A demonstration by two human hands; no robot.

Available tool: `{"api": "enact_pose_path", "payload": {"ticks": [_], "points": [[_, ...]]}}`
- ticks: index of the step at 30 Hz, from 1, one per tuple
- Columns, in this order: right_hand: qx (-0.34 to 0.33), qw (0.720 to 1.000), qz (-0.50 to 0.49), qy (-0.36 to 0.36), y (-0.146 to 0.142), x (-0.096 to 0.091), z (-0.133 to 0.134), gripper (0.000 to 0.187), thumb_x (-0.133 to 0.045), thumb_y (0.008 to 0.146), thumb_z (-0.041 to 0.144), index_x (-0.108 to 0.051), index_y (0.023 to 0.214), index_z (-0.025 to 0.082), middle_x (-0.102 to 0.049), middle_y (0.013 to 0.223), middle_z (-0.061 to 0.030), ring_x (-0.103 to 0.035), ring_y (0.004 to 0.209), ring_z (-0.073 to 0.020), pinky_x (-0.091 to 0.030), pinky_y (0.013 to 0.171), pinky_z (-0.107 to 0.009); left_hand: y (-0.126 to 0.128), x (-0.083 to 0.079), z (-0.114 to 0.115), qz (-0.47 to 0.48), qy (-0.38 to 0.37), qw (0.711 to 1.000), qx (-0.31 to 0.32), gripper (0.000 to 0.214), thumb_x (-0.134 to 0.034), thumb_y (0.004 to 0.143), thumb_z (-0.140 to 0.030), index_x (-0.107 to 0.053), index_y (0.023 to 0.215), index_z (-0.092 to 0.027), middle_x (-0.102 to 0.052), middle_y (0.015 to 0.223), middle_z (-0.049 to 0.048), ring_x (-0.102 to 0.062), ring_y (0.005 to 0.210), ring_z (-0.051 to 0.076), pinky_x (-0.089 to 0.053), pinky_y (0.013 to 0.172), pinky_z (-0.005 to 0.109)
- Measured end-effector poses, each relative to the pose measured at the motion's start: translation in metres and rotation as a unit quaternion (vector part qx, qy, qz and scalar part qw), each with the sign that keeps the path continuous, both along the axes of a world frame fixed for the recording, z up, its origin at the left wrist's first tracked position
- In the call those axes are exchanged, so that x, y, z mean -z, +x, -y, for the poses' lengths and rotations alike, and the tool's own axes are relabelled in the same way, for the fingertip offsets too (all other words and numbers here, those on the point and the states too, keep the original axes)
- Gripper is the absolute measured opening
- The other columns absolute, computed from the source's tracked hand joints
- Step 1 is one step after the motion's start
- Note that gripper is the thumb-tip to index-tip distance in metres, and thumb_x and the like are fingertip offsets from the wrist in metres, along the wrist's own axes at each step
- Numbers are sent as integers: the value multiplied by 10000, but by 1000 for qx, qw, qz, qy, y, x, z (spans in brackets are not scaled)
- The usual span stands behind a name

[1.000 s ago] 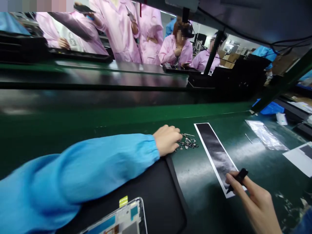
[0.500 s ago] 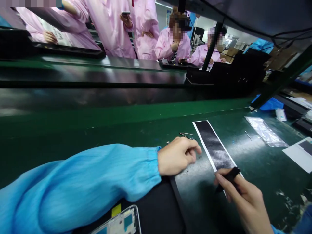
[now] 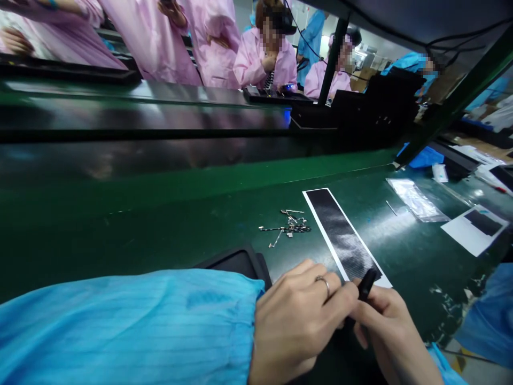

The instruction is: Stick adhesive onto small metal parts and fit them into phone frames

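My right hand (image 3: 395, 326) grips a slim black pen-like tool (image 3: 366, 284), its dark end pointing up between thumb and forefinger. Wearing a ring, my left hand (image 3: 300, 321) has its fingers curled together and meets the right fingertips; whatever is in its pinch is hidden. Just beyond both hands lies a long white-edged sheet with black strips (image 3: 340, 230). Left of the sheet is a loose pile of small thin metal-and-black parts (image 3: 290, 229). A black tray (image 3: 234, 259) shows partly behind my left sleeve.
On the green bench (image 3: 192, 206), a clear plastic bag (image 3: 417, 200) and a white sheet with a black patch (image 3: 473, 230) lie to the right. A green post (image 3: 444, 112) rises at the back right. People in pink coats (image 3: 266, 59) are across the bench.
My left hand has come down and right to meet my right hand, uncovering the pile of small parts. My right hand still holds the black tool. The view has shifted somewhat.
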State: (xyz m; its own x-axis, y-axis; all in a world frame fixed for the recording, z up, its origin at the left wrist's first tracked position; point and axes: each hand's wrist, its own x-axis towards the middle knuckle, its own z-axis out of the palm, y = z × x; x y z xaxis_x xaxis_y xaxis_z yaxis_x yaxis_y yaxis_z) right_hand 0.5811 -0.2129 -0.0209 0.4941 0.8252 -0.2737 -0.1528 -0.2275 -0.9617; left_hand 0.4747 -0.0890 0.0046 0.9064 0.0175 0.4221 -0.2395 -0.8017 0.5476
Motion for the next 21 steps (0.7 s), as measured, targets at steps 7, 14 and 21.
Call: {"api": "enact_pose_path", "payload": {"ticks": [7, 14, 21], "points": [[-2, 994, 107, 25, 0, -10, 10, 199, -603, 720, 325, -605, 600, 167, -529, 550, 15, -395, 461, -46, -290, 426, -166, 17, -24, -12, -346, -361, 865, -38, 72, -562, 712, -111, -618, 669, -123, -546, 580, -19, -495, 600, 104, -358, 581, 202], [-40, 997, 64, -4, 5, -11, 21, 217, -597, 713, 367, -619, 628, 168, -514, 550, 3, -412, 486, -68, -288, 425, -176, 29, -24, -12, -441, -526, 727, -3, 89, -611, 598, -39, -590, 548, -110, -482, 430, -66, -459, 465, 57, -367, 510, 160], [-27, 999, 28, -6, 5, -4, 28, 214, -608, 702, 380, -630, 638, 177, -527, 569, -7, -405, 477, -72, -287, 408, -180, 29, -28, 0, -460, -538, 705, -54, 153, -592, 641, 10, -562, 535, -96, -459, 370, -76, -431, 382, 34, -358, 435, 127]]}}
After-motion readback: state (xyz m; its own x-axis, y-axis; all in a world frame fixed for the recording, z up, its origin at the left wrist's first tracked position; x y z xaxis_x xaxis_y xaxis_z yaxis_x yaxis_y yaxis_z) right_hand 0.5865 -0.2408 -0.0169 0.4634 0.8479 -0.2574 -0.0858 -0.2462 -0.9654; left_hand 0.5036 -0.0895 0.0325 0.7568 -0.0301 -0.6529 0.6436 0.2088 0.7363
